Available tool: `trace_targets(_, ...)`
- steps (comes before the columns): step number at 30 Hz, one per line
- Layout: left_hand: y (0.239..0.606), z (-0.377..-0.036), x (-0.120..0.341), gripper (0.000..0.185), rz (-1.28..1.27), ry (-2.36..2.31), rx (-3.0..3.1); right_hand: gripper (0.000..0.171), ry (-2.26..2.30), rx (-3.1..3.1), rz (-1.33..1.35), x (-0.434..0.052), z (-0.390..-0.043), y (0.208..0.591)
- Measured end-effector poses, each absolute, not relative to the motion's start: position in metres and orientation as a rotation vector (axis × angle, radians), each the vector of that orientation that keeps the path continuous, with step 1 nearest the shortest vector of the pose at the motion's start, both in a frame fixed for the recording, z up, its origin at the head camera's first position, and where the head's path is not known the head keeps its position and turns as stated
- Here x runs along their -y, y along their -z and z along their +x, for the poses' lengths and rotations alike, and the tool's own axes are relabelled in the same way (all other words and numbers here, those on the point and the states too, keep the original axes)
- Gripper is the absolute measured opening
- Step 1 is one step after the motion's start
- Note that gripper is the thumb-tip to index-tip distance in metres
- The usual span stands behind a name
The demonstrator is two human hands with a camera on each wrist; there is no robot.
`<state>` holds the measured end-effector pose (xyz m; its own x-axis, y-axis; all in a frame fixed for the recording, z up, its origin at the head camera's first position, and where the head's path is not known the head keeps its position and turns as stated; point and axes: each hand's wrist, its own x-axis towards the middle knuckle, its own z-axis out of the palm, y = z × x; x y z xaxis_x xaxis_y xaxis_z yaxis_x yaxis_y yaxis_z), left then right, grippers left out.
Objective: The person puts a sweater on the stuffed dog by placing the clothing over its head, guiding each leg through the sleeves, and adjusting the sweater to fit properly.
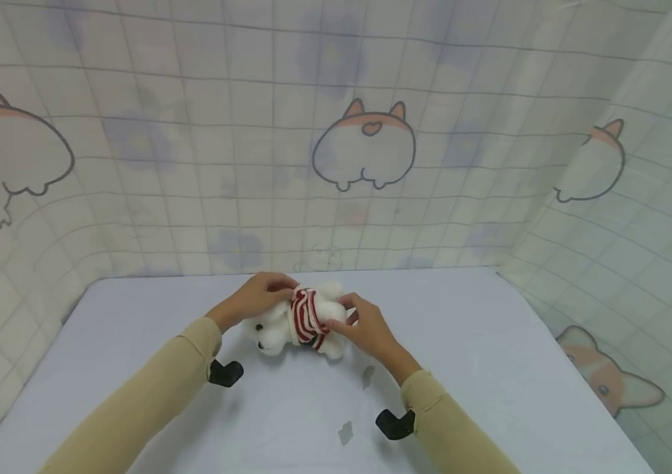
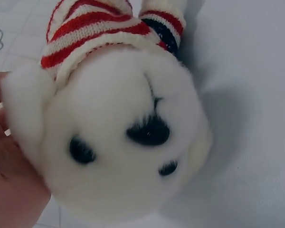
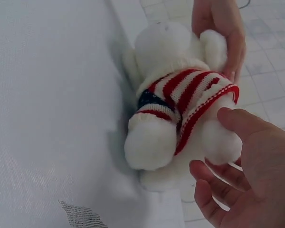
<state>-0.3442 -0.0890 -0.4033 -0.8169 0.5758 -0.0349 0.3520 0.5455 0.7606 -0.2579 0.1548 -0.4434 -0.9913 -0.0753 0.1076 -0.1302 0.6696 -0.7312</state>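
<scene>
A white plush toy in a red-and-white striped knitted sweater lies on the table, its head to the left and its legs to the right. My left hand grips it behind the head, beside an ear; the toy's body hides part of those fingers in the left wrist view. Around a stubby limb, my right hand has its thumb by the sweater's hem and the other fingers curled below. The dark eyes and nose face the left wrist camera.
The table has a pale cover with small grey patches near the front. Behind it and at both sides hangs a checked curtain printed with cartoon corgis. Black curved pieces stick out by both sleeves.
</scene>
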Motion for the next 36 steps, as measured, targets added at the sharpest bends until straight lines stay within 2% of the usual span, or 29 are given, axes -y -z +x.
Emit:
trace_targets(11, 0.402, -0.342, 0.079, 0.013, 0.784, -1.287, -2.618, 0.040, -1.186, 2.717, 0.038, -0.145, -0.256, 0.440)
trace_targets(24, 0.395, -0.346, 0.091, 0.031, 0.709, -1.007, -2.594, 0.036, -1.040, 2.772, -0.037, -0.139, -0.249, 0.440)
trace_targets(32, 0.377, -0.356, 0.087, 0.032, 0.721, -0.876, -2.644, 0.033, -0.994, 2.769, -0.036, -0.141, -0.247, 0.433)
trace_targets(36, 0.376, -0.364, 0.092, 0.024, 0.683, -0.907, -2.562, 0.033, -0.993, 2.787, -0.047, -0.142, -0.246, 0.432)
